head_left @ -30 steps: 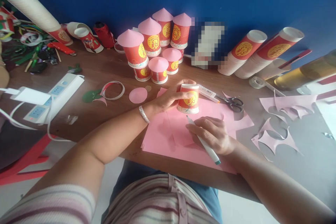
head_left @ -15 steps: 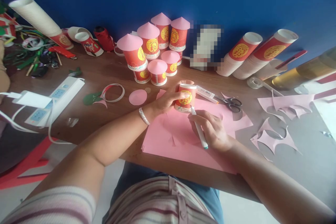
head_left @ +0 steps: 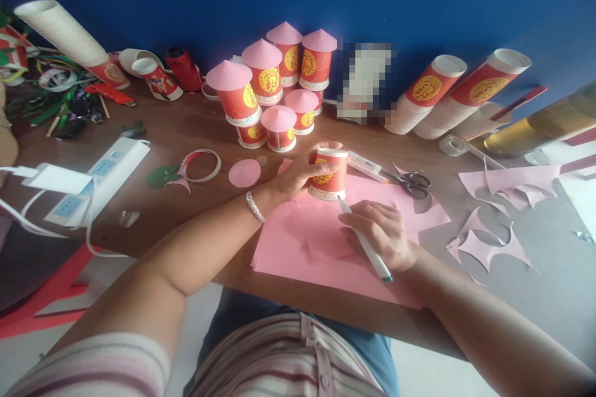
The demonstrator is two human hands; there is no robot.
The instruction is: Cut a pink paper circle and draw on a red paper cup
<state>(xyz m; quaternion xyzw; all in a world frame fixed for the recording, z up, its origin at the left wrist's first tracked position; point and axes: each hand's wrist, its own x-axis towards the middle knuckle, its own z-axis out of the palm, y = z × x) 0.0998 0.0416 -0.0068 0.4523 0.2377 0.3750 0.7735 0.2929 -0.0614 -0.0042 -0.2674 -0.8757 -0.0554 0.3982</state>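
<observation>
My left hand [head_left: 302,175] is wrapped round a red paper cup [head_left: 336,178] with a yellow emblem and a pale band at its lower rim. In my right hand [head_left: 379,231] is a white marker [head_left: 372,254] with a teal end, its tip close to the cup's lower rim; whether it touches cannot be made out. Under both hands lie pink paper sheets [head_left: 284,248]. Beyond the cup stand several red cups with pink cone tops [head_left: 269,77]. A pink paper disc [head_left: 244,173] is left of the cup.
Black scissors [head_left: 416,185] and another marker [head_left: 367,166] lie right of the cup. Pink scraps [head_left: 488,249], a tape roll [head_left: 454,146] and stacked cups [head_left: 426,93] are further right. A power strip [head_left: 99,183] with cables lies left.
The cup has turned in my left hand, its emblem shifting left. My right hand has moved slightly right and down, and the marker's teal end is lower and further right.
</observation>
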